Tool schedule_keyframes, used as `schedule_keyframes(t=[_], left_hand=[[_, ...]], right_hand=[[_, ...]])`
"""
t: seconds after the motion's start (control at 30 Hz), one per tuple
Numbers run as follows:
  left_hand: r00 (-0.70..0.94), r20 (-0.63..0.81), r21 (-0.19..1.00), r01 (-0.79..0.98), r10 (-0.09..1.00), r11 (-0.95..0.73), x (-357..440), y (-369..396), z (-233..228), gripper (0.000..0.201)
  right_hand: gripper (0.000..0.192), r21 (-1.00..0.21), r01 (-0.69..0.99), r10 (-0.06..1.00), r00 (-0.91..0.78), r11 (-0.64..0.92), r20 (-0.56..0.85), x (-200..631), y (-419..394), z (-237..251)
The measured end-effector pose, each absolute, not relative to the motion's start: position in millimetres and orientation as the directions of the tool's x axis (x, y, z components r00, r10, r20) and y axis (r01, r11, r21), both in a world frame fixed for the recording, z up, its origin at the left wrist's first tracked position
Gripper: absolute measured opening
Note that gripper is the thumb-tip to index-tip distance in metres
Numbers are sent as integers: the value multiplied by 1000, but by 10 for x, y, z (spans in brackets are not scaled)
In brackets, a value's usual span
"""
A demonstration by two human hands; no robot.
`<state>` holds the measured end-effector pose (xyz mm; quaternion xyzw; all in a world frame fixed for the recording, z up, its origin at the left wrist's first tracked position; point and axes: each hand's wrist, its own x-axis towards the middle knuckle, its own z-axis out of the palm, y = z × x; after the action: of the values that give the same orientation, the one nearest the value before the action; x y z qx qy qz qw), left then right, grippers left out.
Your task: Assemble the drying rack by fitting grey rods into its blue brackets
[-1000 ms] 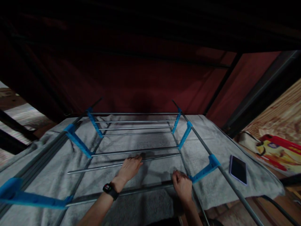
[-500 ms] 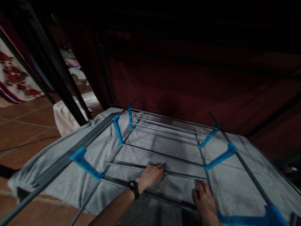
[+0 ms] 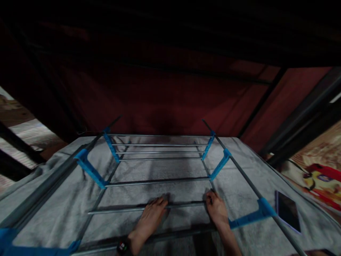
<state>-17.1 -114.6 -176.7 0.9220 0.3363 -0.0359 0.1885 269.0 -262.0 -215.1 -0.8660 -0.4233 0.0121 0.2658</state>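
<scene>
**Two hands on a loose rod of a folding drying rack**

Largest first: dark red fabric backdrop (image 3: 165, 103) behind, crossed by black frame bars, room dim overall. Below it, grey towel (image 3: 61, 199) spread wide as the working surface, soft and a little rumpled, likely to let metal slide or snag. Patterned covering and something red and yellow off to the far right edge, too blurred to name.

Lying flat on the towel, drying rack (image 3: 160, 158) of thin metal rods joined by blue plastic brackets (image 3: 89, 170). Judged light, stiff along each rod yet floppy at the joints, smooth and rather slippery; brackets probably the brittle part. Best taken near the brackets or side rails, not mid-span where a rod would flex.

Nearer, loose rod (image 3: 117, 209) lying crosswise on the towel, left end free, right end close to the side rail.

Left hand (image 3: 151, 217) palm down, fingers extended flat over the rod, pressing rather than clasping; smartwatch (image 3: 123, 246) on that wrist at the lower edge. Right hand (image 3: 217, 209) at the rod's right end beside the side rail, fingers curled there, though hard to tell whether closed round the rod or merely resting against it.

Smallest: phone (image 3: 287, 211) face up on the towel, right of the rack, just beyond a blue bracket, apart from both hands.
</scene>
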Motion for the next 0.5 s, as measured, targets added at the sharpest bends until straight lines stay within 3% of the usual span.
schedule_keyframes(t=[0.2,0.5], left_hand=[[766,-179,325,638,617,-698,-190,-1177,-1808,37],[759,-166,433,629,629,-645,-153,-1171,-1765,31]], right_hand=[[35,-608,709,744,610,-357,274,2723,-2275,-2056],[44,-533,780,730,567,-326,382,2799,-2043,-2110]])
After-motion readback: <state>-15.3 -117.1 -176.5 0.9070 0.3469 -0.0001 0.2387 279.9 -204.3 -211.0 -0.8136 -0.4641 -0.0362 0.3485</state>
